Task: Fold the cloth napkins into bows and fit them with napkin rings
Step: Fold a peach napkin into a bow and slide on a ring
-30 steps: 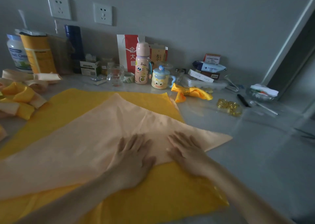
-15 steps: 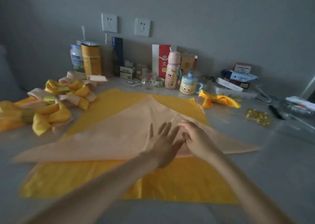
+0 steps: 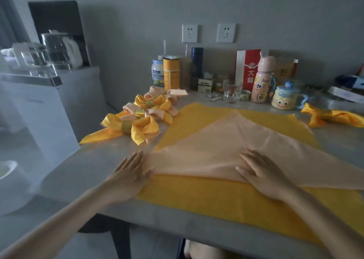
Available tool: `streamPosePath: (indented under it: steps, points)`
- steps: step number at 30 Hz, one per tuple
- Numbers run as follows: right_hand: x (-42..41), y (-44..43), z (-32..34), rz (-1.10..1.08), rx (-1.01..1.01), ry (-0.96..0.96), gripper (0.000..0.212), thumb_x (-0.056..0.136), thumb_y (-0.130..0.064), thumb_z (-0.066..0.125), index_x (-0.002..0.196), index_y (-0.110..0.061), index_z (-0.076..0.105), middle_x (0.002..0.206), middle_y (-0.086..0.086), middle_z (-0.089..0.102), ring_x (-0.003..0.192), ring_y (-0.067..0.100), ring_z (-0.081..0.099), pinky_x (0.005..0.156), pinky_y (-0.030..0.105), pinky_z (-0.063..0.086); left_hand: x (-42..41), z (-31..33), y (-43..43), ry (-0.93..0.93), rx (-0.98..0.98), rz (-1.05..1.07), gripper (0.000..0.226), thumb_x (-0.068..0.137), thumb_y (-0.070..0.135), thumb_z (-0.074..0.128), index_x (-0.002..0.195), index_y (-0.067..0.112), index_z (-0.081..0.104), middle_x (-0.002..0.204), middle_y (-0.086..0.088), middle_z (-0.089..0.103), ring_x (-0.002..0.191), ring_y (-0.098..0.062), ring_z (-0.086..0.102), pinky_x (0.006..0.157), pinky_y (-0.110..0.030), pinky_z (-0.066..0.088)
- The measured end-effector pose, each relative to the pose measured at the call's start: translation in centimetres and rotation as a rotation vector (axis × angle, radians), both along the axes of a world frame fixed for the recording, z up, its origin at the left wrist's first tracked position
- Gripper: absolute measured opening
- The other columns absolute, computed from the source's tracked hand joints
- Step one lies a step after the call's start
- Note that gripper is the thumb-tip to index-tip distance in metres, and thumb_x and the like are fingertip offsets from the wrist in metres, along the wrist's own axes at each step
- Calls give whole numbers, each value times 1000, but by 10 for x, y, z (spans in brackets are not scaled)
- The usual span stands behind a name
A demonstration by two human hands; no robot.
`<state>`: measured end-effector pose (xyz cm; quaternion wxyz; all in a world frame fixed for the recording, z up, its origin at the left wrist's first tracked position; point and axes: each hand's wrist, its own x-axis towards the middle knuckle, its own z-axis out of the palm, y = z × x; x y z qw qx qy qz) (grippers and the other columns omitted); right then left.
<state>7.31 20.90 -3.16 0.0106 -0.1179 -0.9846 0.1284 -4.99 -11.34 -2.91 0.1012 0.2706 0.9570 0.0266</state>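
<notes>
My left hand (image 3: 128,175) lies flat, fingers straight and spread, at the 9 o'clock corner of the peach napkin (image 3: 216,146), partly on the table (image 3: 88,170). My right hand (image 3: 262,170) lies equally flat on the fold edge toward 3 o'clock. Neither hand holds anything. The peach napkin forms a triangle, apex at 12 o'clock, on top of the spread yellow napkin (image 3: 216,199). Risk: the two cloths lie loose on each other, so uneven pressure may drag the peach layer, skew its fold edge and wrinkle the yellow one. Risk: a wide left sweep toward 10 o'clock may knock the finished bows (image 3: 141,118) and loosen a napkin ring (image 3: 126,126).
</notes>
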Motion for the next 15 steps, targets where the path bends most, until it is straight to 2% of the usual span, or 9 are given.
streamPosePath:
  steps: [2,3,4,5,6,7,9,11,15]
  points:
    - [-2,-1,0,15,-39,53,63,94,-54,30,147,-22,23,157,-6,11,145,9,4,115,24,5,3,0,-7,250,100,-80,93,82,68,-15,151,12,11,159,-8,3,146,-19,-3,117,-33,-4]
    - [-1,-3,2,18,-99,112,63,92,-53,33,146,-20,29,156,-5,16,144,8,8,114,22,8,7,2,-6,398,159,-171,88,88,67,-3,146,12,32,155,-9,24,144,-22,13,117,-34,7]
    - [2,-6,8,5,-199,189,59,92,-49,39,143,-19,35,154,-4,24,142,7,15,111,19,13,10,4,-1,503,230,-275,71,92,60,17,134,13,51,144,-7,43,138,-21,30,114,-36,23]
    - [5,-6,15,-6,-293,258,50,93,-40,47,138,-19,42,148,-4,32,137,6,24,105,18,19,14,6,7,556,307,-364,54,90,50,33,120,16,63,130,-3,57,127,-18,44,105,-36,39]
    - [12,-6,22,-7,-350,287,41,93,-28,55,132,-21,46,140,-6,39,131,5,31,100,19,24,17,9,19,589,363,-444,41,87,45,44,110,20,68,117,1,64,115,-15,52,93,-36,50]
    - [21,-4,27,13,-345,261,40,90,-16,58,128,-23,48,132,-8,43,125,4,35,96,20,28,22,14,33,545,350,-492,34,85,41,51,108,23,68,112,5,65,108,-13,56,87,-34,52]
    - [34,1,30,49,-219,118,48,84,-5,58,127,-23,47,124,-11,43,120,4,38,95,19,32,26,20,56,439,251,-541,31,89,35,52,117,25,61,117,8,60,110,-13,54,92,-32,46]
    - [44,7,25,48,-77,23,48,82,-5,56,126,-23,47,119,-13,43,121,6,42,95,16,34,21,20,71,411,135,-535,31,92,27,46,122,23,55,118,6,56,111,-15,52,91,-31,42]
    - [56,14,23,-49,109,85,34,92,-8,47,124,-19,51,126,-8,51,119,9,49,91,19,40,20,27,88,519,-59,-530,31,91,3,42,117,15,53,111,-2,53,103,-22,55,78,-31,38]
